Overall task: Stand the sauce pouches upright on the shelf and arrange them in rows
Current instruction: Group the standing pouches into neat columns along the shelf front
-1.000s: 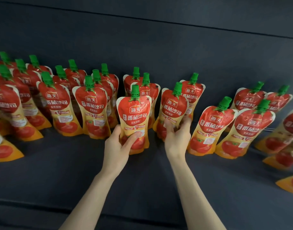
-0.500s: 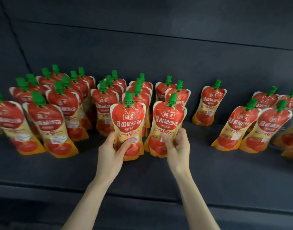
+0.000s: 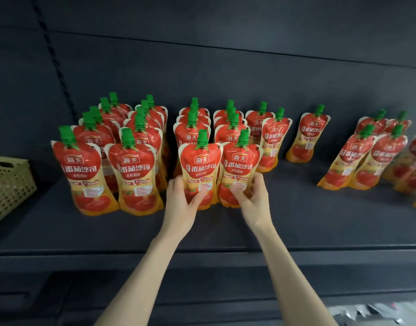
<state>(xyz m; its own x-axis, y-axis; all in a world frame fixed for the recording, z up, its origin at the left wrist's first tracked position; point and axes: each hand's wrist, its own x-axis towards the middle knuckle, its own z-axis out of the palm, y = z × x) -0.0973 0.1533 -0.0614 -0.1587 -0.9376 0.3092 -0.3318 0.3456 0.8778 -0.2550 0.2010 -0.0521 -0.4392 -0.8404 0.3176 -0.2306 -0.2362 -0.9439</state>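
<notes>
Red and orange sauce pouches with green caps stand on a dark shelf. My left hand grips the lower part of one upright pouch at the front of a row. Touching it on the right is a second upright pouch, whose base my right hand grips. To the left, several rows of pouches stand one behind another. A single pouch stands alone further right, and a leaning group of pouches sits at the far right.
A perforated tan basket stands at the shelf's left end. The shelf's back wall rises behind the pouches. The front edge of the shelf runs under my forearms, with something pale and blurred at the lower right.
The two held pouches now stand side by side, close to the rows on the left. My view has shifted left, so the basket has come into sight.
</notes>
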